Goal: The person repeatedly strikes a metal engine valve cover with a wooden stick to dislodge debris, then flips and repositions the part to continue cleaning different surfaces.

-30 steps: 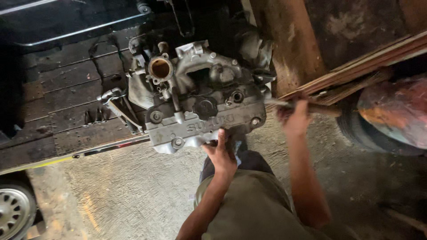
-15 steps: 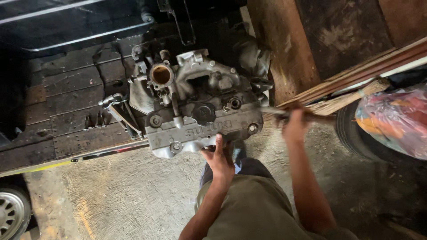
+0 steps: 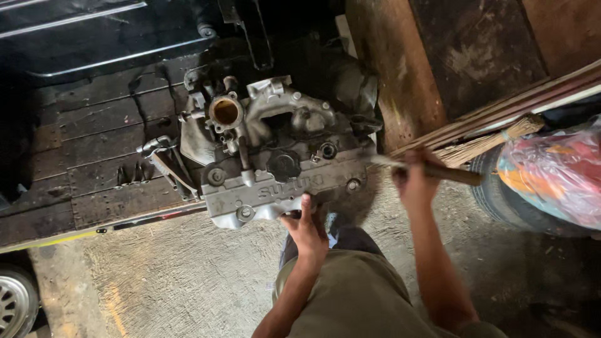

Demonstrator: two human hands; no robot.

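Note:
A grey metal engine point(image 3: 275, 156) with a valve cover and intake manifold lies on a dark wooden platform point(image 3: 94, 144). My left hand point(image 3: 307, 228) presses against the engine's near lower edge, fingers curled under it. To the right, my right hand point(image 3: 413, 178) is closed around a wooden-handled tool point(image 3: 438, 170), whose tip points at the engine's right end. My legs in olive trousers point(image 3: 350, 294) are below.
Wooden boards and sticks point(image 3: 501, 119) lean at the right. A tyre point(image 3: 494, 188) with a colourful plastic bag point(image 3: 551, 175) on it stands at the far right. A wheel rim point(image 3: 12, 307) shows at the bottom left. The floor is rough concrete point(image 3: 156, 281).
My right hand with the tool has stayed at the engine's right end, shifting slightly. My left hand stays on the engine's near edge. The view has shifted a little.

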